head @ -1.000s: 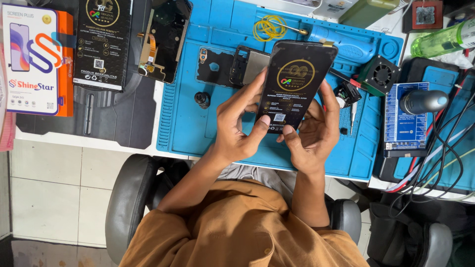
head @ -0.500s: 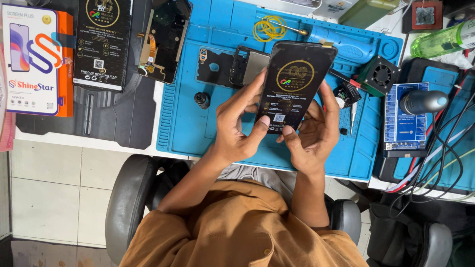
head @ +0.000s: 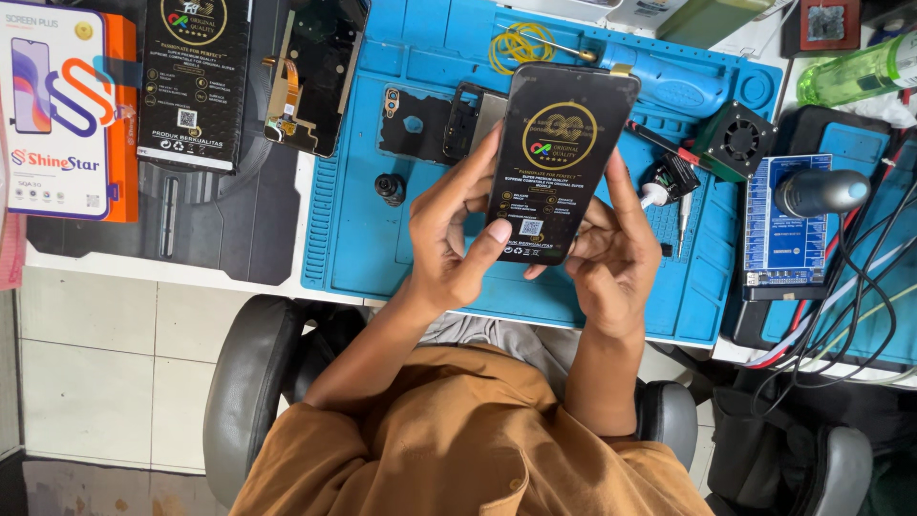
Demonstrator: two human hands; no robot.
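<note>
1. Change since the earlier frames: almost none. The black screen panel (head: pixel 562 161) sits at the same tilt in the upper centre of the frame, and both hands keep their grip on it.
2. The left hand (head: pixel 457 229) clamps the panel's left edge, with the thumb pressed on the lower front face beside a small square code mark.
3. The right hand (head: pixel 611 250) supports the panel's right edge and lower back; its fingers wrap behind the panel, so the exact contact there cannot be seen.
4. The panel is held above the blue work mat (head: pixel 420 239), clear of its surface, with its printed protective film facing the camera.
5. On the mat, just left of the panel, lies a dark phone frame (head: pixel 435 122). A small black cylindrical part (head: pixel 390 187) lies below it.
6. A coil of yellow wire (head: pixel 517 45) lies at the mat's top edge.
7. A small black fan (head: pixel 737 140) stands to the right of the panel.
8. At the upper left of the frame, on the bench (head: pixel 162 268), lie a white and orange box (head: pixel 65 105) and a black box (head: pixel 196 81).
</note>
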